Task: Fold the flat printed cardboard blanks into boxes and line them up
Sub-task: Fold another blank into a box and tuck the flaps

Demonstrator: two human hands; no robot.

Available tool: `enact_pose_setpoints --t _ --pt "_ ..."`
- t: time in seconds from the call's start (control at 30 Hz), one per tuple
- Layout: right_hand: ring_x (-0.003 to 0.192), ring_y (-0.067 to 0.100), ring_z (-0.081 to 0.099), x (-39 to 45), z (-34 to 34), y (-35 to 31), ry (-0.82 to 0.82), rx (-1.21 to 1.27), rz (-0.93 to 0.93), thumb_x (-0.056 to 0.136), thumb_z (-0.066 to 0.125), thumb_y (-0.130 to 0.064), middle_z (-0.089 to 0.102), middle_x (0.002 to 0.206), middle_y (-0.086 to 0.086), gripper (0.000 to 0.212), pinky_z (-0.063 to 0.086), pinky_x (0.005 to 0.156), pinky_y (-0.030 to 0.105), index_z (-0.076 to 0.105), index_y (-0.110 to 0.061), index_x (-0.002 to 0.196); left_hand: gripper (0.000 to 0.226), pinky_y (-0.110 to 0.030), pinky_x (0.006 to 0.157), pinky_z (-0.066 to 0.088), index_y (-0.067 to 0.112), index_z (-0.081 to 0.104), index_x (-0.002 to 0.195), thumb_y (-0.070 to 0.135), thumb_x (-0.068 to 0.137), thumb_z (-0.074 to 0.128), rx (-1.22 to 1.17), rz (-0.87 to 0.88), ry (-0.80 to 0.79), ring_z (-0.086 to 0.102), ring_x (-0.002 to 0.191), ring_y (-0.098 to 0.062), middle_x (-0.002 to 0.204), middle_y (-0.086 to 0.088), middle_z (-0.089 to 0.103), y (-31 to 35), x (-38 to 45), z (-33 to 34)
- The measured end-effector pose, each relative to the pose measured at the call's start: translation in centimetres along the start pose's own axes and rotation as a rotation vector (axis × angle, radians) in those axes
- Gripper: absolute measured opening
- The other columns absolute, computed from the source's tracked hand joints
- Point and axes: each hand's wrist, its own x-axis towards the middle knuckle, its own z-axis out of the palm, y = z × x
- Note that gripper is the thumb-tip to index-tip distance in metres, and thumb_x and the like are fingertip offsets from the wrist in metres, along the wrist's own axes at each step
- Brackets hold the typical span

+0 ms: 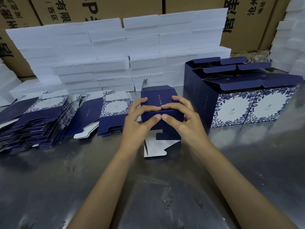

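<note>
Half-folded box (162, 111) sat near the middle of the metal table (148, 187), dark blue side up, 1 white-backed flap lying on the surface toward the near edge. Left hand (140, 118) and right hand (179, 118) both gripped it, fingers curled over the top fold, thumbs meeting on the front panel. Flat blanks (41, 119) lay stacked and fanned toward the left edge. Finished boxes (239, 96) stood touching in rows toward the right edge. White foam slabs (115, 55) were stacked along the far edge.
</note>
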Motion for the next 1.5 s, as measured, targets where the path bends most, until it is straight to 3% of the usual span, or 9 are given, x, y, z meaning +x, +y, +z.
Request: enact_pose_setpoints --t 0.1,0.2,0.57,0.7,0.93,1.13,1.23,1.37,1.5 --pt "0.133 0.004 0.044 0.1 0.2 0.2 0.05 0.015 -0.002 0.086 0.079 -0.014 0.053 0.136 -0.011 0.024 0.035 0.11 0.02 0.074 -0.036 0.095 0.02 -0.016 0.106 0.035 0.03 0.075 0.091 0.012 0.085 0.078 -0.033 0.011 0.045 0.046 0.127 0.008 0.135 0.011 0.054 0.0 -0.3 0.7" --pt "0.129 0.0 0.047 0.2 0.3 0.3 0.07 0.019 0.0 0.086 0.078 -0.012 0.056 0.134 -0.008 0.022 0.036 0.103 0.009 0.074 -0.033 0.093 0.02 -0.008 0.099 0.035 0.03 0.075 0.089 0.011 0.085 0.078 -0.026 0.015 0.055 0.049 0.123 0.009 0.132 0.011 0.056 0.0 -0.2 0.8" --pt "0.124 -0.001 0.054 0.3 -0.6 0.3 0.0 0.163 0.03 0.088 0.076 -0.007 0.057 0.135 -0.011 0.019 0.047 0.098 0.019 0.077 -0.024 0.097 0.017 -0.003 0.092 0.039 0.03 0.078 0.097 0.015 0.087 0.076 -0.057 -0.018 -0.065 0.049 0.125 0.01 0.136 0.016 0.058 -0.3 0.6 -1.1" --pt "0.123 -0.004 0.055 0.5 -1.2 0.7 -0.007 0.178 0.027 0.089 0.074 -0.007 0.059 0.135 -0.012 0.017 0.047 0.088 0.012 0.078 -0.02 0.1 0.024 -0.03 0.102 0.049 0.034 0.08 0.091 0.01 0.087 0.075 -0.2 -0.046 -0.086 0.053 0.131 -0.004 0.134 0.017 0.063 -0.7 0.6 -1.4" --pt "0.125 0.001 0.058 0.9 -1.7 1.6 -0.015 0.319 0.119 0.09 0.074 -0.009 0.065 0.133 -0.016 0.034 0.054 0.09 0.02 0.074 -0.028 0.117 0.028 -0.038 0.113 0.042 0.038 0.079 0.096 0.012 0.087 0.075 -0.172 -0.073 -0.141 0.05 0.134 -0.005 0.14 0.021 0.057 -1.1 0.8 -2.3" --pt "0.124 0.009 0.062 0.9 -2.5 2.9 -0.03 0.42 0.411 0.088 0.077 -0.032 0.056 0.145 -0.009 0.057 0.047 0.109 0.035 0.055 -0.032 0.141 0.033 -0.026 0.106 0.043 0.036 0.077 0.101 0.006 0.088 0.074 -0.081 -0.049 0.048 0.052 0.129 0.001 0.138 0.017 0.06 -1.2 1.0 -2.7" --pt "0.114 0.008 0.068 1.1 -3.1 2.9 -0.016 0.486 0.467 0.078 0.076 -0.047 0.059 0.139 -0.005 0.082 0.048 0.104 0.03 0.043 -0.025 0.149 0.033 -0.023 0.108 0.044 0.033 0.074 0.102 0.003 0.09 0.07 -0.108 -0.057 0.174 0.055 0.124 0.005 0.133 0.008 0.065 -1.4 0.9 -2.0" --pt "0.121 0.021 0.063 1.3 -3.1 2.8 0.003 0.602 0.537 0.098 0.06 -0.034 0.058 0.144 0.002 0.053 0.051 0.097 0.033 0.044 -0.019 0.147 0.03 -0.044 0.111 0.045 0.027 0.068 0.108 0.001 0.095 0.062 -0.309 -0.19 0.319 0.063 0.122 -0.017 0.122 0.003 0.071 -1.8 1.0 -2.1" --pt "0.131 0.006 0.054 1.0 -2.2 2.1 -0.187 0.45 0.401 0.083 0.066 -0.038 0.056 0.144 -0.017 0.06 0.043 0.108 0.038 0.053 -0.039 0.141 0.038 -0.041 0.096 0.053 0.026 0.056 0.129 0.002 0.1 0.055 -0.525 -0.363 0.253 0.07 0.105 -0.018 0.122 -0.001 0.072 -1.8 0.6 -1.1"
